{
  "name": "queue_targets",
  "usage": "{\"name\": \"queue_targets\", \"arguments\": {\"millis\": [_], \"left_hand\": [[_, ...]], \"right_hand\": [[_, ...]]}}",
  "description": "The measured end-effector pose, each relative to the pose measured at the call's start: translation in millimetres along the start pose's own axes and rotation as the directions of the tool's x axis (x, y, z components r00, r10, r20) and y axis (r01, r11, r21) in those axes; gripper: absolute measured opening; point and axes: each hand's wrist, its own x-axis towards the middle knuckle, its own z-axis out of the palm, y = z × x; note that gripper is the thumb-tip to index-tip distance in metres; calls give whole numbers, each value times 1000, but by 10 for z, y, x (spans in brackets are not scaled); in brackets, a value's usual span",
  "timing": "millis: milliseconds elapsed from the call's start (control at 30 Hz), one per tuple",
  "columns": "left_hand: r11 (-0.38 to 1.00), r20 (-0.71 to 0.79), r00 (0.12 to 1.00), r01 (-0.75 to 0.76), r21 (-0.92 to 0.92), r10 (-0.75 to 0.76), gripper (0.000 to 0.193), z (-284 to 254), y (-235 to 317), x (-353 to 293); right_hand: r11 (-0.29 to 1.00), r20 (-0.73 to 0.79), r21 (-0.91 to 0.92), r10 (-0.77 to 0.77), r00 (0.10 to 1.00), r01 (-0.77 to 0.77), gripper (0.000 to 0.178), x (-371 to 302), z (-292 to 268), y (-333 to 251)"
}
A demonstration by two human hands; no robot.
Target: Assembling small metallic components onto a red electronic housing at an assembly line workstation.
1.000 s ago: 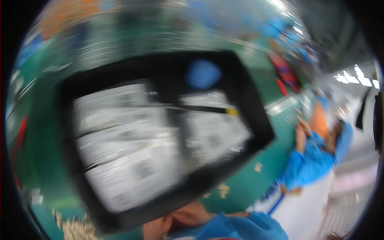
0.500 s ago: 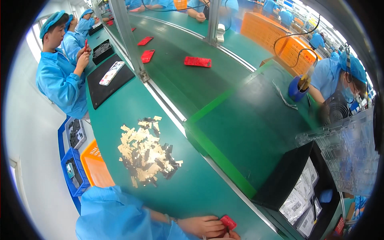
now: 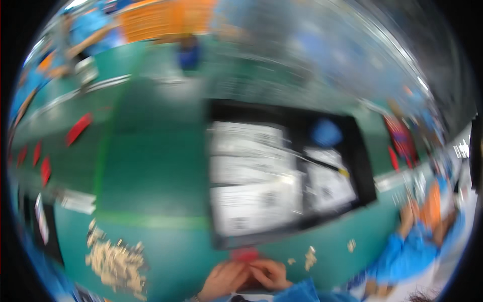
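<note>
At the near edge of the green table, my left hand (image 3: 225,280) is closed on a red phone case (image 3: 244,253), which shows only in part past the fingers. My right hand (image 3: 270,274) curls against it from the other side, fingertips meeting those of the left. Motion blur hides the exact grip and the case's details. To the left of my hands lies a heap of small cream and black pieces (image 3: 116,267). A few more cream pieces (image 3: 310,257) are scattered to the right.
A black box (image 3: 370,176) with white printed bags (image 3: 254,201) and a blue item (image 3: 327,132) stands just beyond my hands. Red cases (image 3: 79,129) lie on the belt at left. A blue cup (image 3: 189,56) stands farther back. A co-worker (image 3: 407,251) sits at right.
My view has swung to the right, so the black box now fills the middle and the heap lies at lower left. Both hands stay at the red phone case.
</note>
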Motion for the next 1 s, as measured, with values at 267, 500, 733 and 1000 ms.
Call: {"name": "queue_targets", "arguments": {"millis": [267,500,733,1000], "left_hand": [[997,-48,999,11,79,-8,26,140,-33,-59],[995,-52,999,-16,-102,10,31,-2,-17,55],[998,-104,995,-16,-56,10,31,30,-18,2],[999,-151,988,-47,-14,44,25,75,-49,63]], "right_hand": [[994,136,111,-2,991,-13,22,152,-110,-4],[982,168,182,11,986,-42,22,32,-35,130],[987,232,143,34,972,-69,24,85,-98,17],[992,174,109,48,984,-67,23,92,-99,2]]}}
